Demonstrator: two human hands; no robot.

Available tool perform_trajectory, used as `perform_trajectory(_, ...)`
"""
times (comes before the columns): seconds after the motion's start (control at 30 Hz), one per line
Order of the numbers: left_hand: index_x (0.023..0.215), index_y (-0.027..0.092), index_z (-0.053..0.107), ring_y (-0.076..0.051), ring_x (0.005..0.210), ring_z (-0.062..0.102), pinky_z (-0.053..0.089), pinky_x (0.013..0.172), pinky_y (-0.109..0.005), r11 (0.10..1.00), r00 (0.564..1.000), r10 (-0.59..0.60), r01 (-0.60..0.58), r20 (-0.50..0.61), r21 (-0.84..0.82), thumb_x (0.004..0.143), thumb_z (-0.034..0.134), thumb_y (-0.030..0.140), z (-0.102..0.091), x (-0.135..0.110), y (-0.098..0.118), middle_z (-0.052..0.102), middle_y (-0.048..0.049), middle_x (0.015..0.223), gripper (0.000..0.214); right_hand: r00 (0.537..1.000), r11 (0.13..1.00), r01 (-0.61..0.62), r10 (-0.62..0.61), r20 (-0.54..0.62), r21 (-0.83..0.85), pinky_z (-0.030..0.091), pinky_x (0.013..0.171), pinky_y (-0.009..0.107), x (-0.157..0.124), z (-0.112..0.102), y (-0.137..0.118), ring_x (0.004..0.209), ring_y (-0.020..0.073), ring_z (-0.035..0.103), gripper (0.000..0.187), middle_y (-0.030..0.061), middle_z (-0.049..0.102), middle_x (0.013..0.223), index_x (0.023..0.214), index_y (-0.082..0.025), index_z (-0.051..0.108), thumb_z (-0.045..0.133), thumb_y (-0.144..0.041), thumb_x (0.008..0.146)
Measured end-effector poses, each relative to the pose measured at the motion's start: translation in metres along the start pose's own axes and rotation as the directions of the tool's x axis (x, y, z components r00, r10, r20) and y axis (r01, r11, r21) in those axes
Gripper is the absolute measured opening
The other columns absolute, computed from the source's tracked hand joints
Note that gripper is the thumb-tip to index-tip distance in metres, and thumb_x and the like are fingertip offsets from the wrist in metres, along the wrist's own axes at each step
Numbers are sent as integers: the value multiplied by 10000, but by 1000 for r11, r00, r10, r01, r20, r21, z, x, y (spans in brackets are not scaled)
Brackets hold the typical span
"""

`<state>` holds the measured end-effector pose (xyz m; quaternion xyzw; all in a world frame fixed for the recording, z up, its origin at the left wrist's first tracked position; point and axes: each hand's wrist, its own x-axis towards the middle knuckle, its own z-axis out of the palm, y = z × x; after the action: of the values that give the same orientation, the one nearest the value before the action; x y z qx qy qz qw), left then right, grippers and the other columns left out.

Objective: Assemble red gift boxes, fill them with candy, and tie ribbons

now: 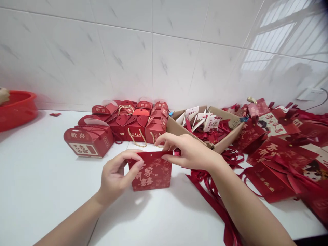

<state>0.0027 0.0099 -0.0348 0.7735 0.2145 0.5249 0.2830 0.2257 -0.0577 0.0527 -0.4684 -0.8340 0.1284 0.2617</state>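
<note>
A red paper gift bag with pale gold Chinese characters and a small hole near its top edge stands upright in front of me. My left hand pinches its upper left side, thumb on the front face. At the upper right corner, my right hand grips the top edge between thumb and fingers. Some right fingertips are hidden behind the bag. Dark red ribbon trails over the table beneath my right forearm.
Several red gift boxes stand against the tiled wall. Behind my right hand is an open cardboard box of tags and ribbons. Red gift bags pile up at the right. A red plastic basin sits far left on the white table.
</note>
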Motion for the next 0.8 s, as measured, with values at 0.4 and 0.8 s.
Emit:
perform_trajectory(0.4, 963, 201, 598, -162, 767, 642, 543, 628, -220, 881, 894, -447, 447, 35, -158, 779, 682, 414, 3, 8, 7, 668, -31, 907, 293, 1000, 998, -19, 19, 7, -57, 459, 726, 247, 1, 7, -11, 826, 152, 648, 217, 12, 709, 924, 1055, -202, 616, 583, -155, 846)
perform_trajectory(0.8, 818, 172, 607, -160, 602, 601, 509, 517, -227, 857, 860, -510, 509, 11, -82, 704, 709, 509, 7, 10, 9, 665, -11, 700, 370, 999, 989, -36, 37, 2, -143, 400, 658, 260, 3, 10, -20, 825, 158, 598, 213, 38, 688, 954, 993, -165, 643, 530, -133, 816)
